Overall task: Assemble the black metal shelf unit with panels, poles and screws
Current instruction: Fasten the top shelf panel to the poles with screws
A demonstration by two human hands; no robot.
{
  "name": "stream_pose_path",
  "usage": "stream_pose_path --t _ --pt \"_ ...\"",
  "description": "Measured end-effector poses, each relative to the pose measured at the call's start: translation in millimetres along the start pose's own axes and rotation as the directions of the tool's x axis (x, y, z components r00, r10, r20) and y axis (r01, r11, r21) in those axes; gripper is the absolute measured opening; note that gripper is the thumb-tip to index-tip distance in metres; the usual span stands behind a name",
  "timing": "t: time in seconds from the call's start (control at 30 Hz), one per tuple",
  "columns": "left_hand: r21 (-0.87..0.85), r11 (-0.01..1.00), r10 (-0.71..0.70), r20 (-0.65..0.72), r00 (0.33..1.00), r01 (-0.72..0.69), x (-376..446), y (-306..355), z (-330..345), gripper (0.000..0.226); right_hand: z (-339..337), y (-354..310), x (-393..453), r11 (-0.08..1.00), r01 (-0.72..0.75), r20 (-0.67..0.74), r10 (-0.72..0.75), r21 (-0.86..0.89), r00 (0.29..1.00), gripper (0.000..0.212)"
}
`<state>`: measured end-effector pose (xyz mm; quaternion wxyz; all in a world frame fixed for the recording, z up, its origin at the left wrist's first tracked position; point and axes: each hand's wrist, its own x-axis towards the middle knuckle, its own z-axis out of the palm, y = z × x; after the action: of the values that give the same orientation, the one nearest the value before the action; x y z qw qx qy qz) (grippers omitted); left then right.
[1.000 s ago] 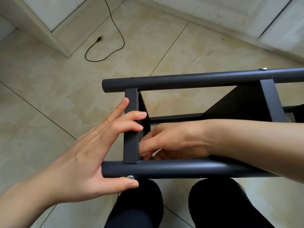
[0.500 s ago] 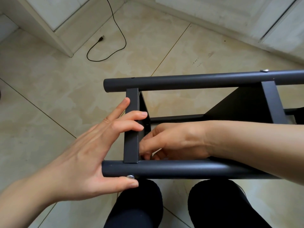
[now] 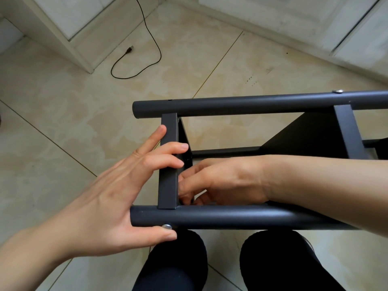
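The left hand [image 3: 109, 198], fingers straight, braces the end panel [image 3: 168, 164] with its thumb under the screw [image 3: 167, 226] in the near pole [image 3: 220, 217], likely steadying the joint. Behind that panel, the right hand [image 3: 222, 181] curls its fingers [image 3: 184, 199] inward; what they pinch is hidden. Beyond the panel runs the far pole [image 3: 241, 105].

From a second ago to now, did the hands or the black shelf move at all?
Almost nothing changed. The left hand still rests its fingers on the end panel, thumb under the near pole beside the screw. The right hand stays tucked behind that panel with its fingertips hidden. Only the camera tipped slightly, so everything sits lower in view.
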<state>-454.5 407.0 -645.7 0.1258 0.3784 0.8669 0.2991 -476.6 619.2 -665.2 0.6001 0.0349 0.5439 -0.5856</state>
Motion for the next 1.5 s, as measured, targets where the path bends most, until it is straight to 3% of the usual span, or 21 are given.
stream_pose_path --t 0.2,0.37,0.5,0.73,0.9,1.0,1.13,1.3,1.5 --pt "0.017 1.000 -0.003 0.003 1.000 0.003 0.1 0.1 -0.4 0.077 -2.3 -1.8 -2.3 0.997 -0.062 0.039 0.061 0.050 0.997 0.037" --pt "0.010 1.000 -0.003 0.004 1.000 0.003 0.1 0.8 -0.4 0.077 2.7 -0.6 -0.1 0.999 0.003 -0.011 -0.004 -0.036 1.000 0.025" --pt "0.012 1.000 -0.007 0.002 1.000 0.007 0.1 1.2 -0.7 0.077 -0.8 -2.7 -1.9 0.998 -0.017 0.034 0.015 0.055 0.999 0.038" --pt "-0.002 1.000 -0.006 0.011 1.000 0.006 0.0 0.3 -0.7 0.077 3.1 -1.5 0.6 0.994 -0.028 -0.055 0.023 -0.101 0.998 0.033" --pt "-0.009 1.000 -0.011 0.010 1.000 0.011 0.0 0.0 -0.5 0.077 1.6 -2.1 0.6 1.000 -0.007 -0.011 0.007 0.010 1.000 0.033" --pt "-0.010 1.000 -0.010 0.011 1.000 0.010 -0.4 0.1 -0.3 0.077 2.4 0.3 1.0 0.998 0.037 -0.022 -0.038 -0.048 0.999 0.033" --pt "-0.021 1.000 -0.013 0.009 1.000 0.013 -0.4 -0.1 -0.1 0.077 3.7 -0.3 2.3 0.997 -0.018 -0.049 0.014 -0.080 0.999 0.042" --pt "-0.002 1.000 -0.010 0.004 1.000 0.010 -0.5 0.7 -0.6 0.078 1.5 -1.9 0.4 0.999 -0.033 0.009 0.033 0.017 0.999 0.032" --pt "0.101 0.994 -0.031 0.025 0.999 0.028 -1.0 0.5 -2.7 0.099 3.4 -1.1 1.0 0.998 -0.025 -0.033 0.023 -0.064 0.999 0.048"
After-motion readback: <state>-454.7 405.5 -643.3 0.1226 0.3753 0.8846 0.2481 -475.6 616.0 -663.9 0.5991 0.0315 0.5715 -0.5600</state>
